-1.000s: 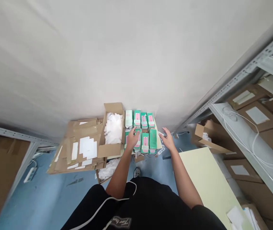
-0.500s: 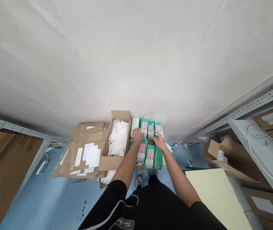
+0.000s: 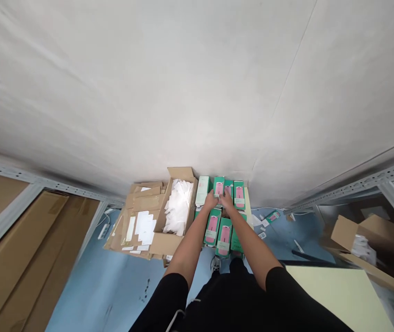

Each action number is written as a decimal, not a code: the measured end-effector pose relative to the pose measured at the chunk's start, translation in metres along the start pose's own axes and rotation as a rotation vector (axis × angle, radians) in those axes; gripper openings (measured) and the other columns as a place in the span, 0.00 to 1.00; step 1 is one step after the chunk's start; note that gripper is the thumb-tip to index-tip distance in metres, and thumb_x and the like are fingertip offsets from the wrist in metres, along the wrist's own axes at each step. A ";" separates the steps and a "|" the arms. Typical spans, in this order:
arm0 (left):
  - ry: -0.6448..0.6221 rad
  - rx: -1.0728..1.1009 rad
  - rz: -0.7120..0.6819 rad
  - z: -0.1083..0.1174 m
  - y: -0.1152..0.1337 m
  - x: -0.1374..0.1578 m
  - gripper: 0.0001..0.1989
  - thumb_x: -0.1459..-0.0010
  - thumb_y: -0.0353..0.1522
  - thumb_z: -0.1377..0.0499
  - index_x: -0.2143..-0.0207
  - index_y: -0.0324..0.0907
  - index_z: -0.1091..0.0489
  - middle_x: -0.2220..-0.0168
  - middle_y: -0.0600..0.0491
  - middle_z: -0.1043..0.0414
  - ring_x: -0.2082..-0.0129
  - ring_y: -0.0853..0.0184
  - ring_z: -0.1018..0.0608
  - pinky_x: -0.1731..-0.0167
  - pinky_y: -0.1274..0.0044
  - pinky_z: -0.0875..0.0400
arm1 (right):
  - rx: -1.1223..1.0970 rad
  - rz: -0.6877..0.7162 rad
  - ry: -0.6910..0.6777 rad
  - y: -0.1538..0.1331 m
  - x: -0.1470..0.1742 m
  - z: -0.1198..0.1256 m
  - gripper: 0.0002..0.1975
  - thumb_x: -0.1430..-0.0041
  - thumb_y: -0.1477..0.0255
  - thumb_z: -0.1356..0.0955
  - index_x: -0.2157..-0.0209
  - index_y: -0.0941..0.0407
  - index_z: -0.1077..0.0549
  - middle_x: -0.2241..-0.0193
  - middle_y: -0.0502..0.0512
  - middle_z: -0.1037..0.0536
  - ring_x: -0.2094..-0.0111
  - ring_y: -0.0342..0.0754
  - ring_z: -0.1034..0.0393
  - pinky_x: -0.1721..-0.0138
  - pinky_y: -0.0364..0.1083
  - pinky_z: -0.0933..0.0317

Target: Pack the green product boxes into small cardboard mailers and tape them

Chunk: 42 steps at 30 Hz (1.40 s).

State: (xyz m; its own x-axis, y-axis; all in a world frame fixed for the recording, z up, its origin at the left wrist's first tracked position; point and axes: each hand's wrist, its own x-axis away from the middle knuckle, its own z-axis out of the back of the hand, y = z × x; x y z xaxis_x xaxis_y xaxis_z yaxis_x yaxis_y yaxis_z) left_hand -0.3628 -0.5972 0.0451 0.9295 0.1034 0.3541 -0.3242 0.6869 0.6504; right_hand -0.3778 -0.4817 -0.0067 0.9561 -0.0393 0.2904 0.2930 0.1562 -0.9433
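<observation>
Both of my hands are at the near end of a green and pink box (image 3: 219, 185) in the back row of a group of boxes. My left hand (image 3: 211, 200) has its fingers closed at the box's left side. My right hand (image 3: 226, 200) grips its right side, close to the other hand; the fingertips are partly hidden. A pale green box (image 3: 202, 189) stands to the left, and another pink-fronted box (image 3: 239, 194) to the right. Nearer to me, below my wrists, lie more such boxes, among them a left front box (image 3: 212, 228) and a middle front box (image 3: 223, 237).
Left of the boxes is an open carton (image 3: 167, 243) filled with white pieces (image 3: 178, 205). Flattened cardboard (image 3: 148, 201) with white labels lies beyond it. Metal shelving (image 3: 34, 193) flanks the left; a pale yellow board (image 3: 338, 286) and an open carton (image 3: 373, 235) are at right.
My hands have come together on one green and pink box, which now sits slightly higher than its neighbour. My left hand left the pale green box. The view has shifted.
</observation>
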 end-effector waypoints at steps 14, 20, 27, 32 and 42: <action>0.070 0.586 -0.242 0.003 -0.001 0.070 0.41 0.52 0.19 0.37 0.34 0.39 0.35 0.38 0.40 0.28 0.39 0.55 0.25 0.39 0.61 0.27 | -0.116 0.112 0.125 -0.022 0.076 0.033 0.33 0.55 0.68 0.32 0.44 0.54 0.30 0.45 0.61 0.22 0.52 0.55 0.24 0.50 0.57 0.27; -0.102 0.633 -0.358 -0.017 0.026 0.111 0.42 0.51 0.21 0.38 0.32 0.41 0.36 0.35 0.40 0.31 0.43 0.55 0.22 0.45 0.62 0.23 | -0.047 0.234 0.289 -0.030 0.146 0.090 0.31 0.52 0.66 0.30 0.44 0.53 0.30 0.42 0.63 0.23 0.50 0.56 0.25 0.47 0.57 0.29; -0.309 0.609 -0.520 -0.078 0.082 0.159 0.38 0.49 0.26 0.33 0.34 0.43 0.32 0.40 0.42 0.27 0.45 0.55 0.21 0.44 0.60 0.23 | -0.020 0.212 0.555 -0.018 0.232 0.170 0.29 0.52 0.66 0.30 0.45 0.53 0.28 0.43 0.62 0.22 0.50 0.57 0.25 0.48 0.56 0.29; -0.455 0.558 -0.619 -0.134 0.111 0.202 0.35 0.48 0.25 0.34 0.36 0.42 0.31 0.41 0.42 0.27 0.47 0.57 0.20 0.44 0.61 0.23 | -0.134 0.168 0.687 0.008 0.291 0.225 0.29 0.54 0.66 0.29 0.47 0.52 0.27 0.45 0.62 0.21 0.51 0.58 0.24 0.50 0.57 0.28; -0.801 0.371 -0.637 -0.292 0.191 0.329 0.42 0.53 0.25 0.29 0.34 0.43 0.33 0.44 0.42 0.28 0.52 0.58 0.19 0.48 0.61 0.21 | -0.322 0.074 1.027 0.085 0.441 0.360 0.28 0.57 0.68 0.28 0.49 0.52 0.25 0.45 0.59 0.21 0.52 0.58 0.25 0.55 0.56 0.25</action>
State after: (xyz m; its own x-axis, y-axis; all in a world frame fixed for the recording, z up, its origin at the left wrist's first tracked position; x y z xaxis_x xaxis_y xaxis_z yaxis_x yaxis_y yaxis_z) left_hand -0.0674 -0.2220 0.0901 0.6045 -0.7863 0.1277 0.0184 0.1740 0.9846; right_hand 0.0658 -0.1304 0.0988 0.4776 -0.8730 0.0985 0.0795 -0.0687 -0.9945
